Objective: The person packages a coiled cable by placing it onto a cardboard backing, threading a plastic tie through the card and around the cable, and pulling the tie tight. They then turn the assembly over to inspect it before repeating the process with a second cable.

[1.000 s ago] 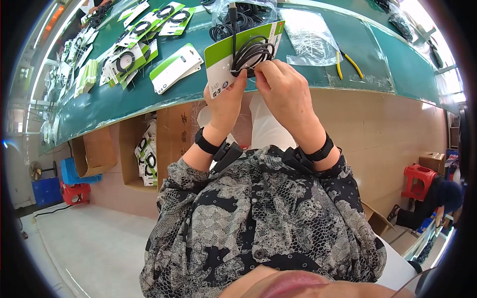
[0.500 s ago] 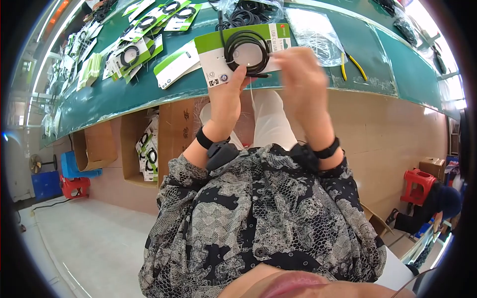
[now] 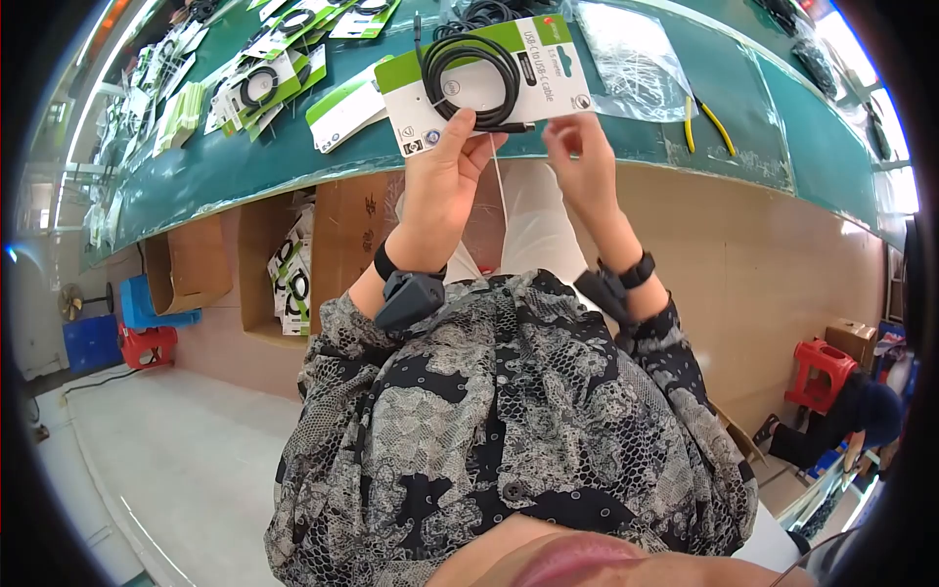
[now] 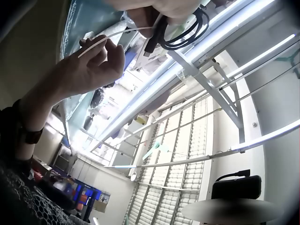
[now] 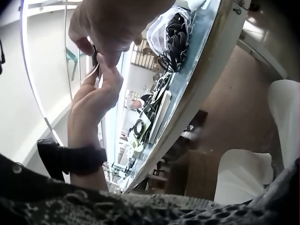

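My left hand (image 3: 445, 181) grips the lower left of a green and white cable card (image 3: 543, 93), thumb on its front and fingers behind. A coiled black USB-C cable (image 3: 511, 73) lies against the card, one plug up at the top left, the other low beside the thumb. From the card's lower edge dangles a thin white tie (image 3: 500, 176), also seen in the left wrist view. Just below the card's lower right corner is my right hand (image 3: 590, 171), fingers loosely bent and holding nothing visible. The right wrist view shows both hands close together, overlapping.
Blank cards (image 3: 337, 117) lie on the green table (image 3: 293, 166), with finished cable cards (image 3: 259, 88) piled at left. Behind the card are loose black cables (image 3: 489, 14). A bag of white ties (image 3: 636, 59) and yellow-handled pliers (image 3: 712, 127) lie at right. Below stands a carton (image 3: 256, 264).
The card has turned to face the head camera and risen slightly. My right hand has left the coil, swung right, and come down by the card's lower right corner.
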Demonstrator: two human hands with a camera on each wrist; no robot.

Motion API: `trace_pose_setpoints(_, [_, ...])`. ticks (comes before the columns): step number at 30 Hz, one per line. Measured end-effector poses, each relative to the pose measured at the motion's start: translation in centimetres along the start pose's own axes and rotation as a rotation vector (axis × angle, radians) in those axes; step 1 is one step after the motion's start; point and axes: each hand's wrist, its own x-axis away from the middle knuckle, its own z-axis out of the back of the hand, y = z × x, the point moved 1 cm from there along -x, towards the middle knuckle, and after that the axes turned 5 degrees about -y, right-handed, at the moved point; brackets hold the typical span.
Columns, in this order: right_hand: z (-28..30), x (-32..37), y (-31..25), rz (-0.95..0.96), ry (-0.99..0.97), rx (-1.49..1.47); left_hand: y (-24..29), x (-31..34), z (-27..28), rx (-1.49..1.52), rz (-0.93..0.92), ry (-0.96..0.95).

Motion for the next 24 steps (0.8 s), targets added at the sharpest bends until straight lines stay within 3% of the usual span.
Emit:
trace_pose_setpoints(3, [-0.3,2.6,-0.5,0.983,-0.066,0.334,-0.4,-0.7,0.8,0.039,-0.041,0.014])
trace_pose_setpoints(8, [-0.3,2.3,-3.5,1.010,-0.047,0.176,-1.6,-0.6,-0.1,-0.113,-0.156,0.025])
trace_pose_setpoints(11, [-0.5,2.1,-4.7,0.505,-0.124,-0.277,-1.5,-0.4,-0.3,-0.217,-0.283,0.061])
trace_pose_setpoints(16, [-1.7,1.1,-5.1,0.582,0.037,-0.264,-1.6,-0.5,-0.4,-0.239,-0.249,0.090])
trace_pose_setpoints(19, [-1.5,0.9,-6.1,0.676,0.164,0.198,-1.6,-0.6,-0.1,-0.219,-0.251,0.095])
trace_pose_setpoints(24, [-1.1,0.5,-6.0,0.799,0.168,0.347,-1.2,-1.0,0.3,-0.241,-0.286,0.139])
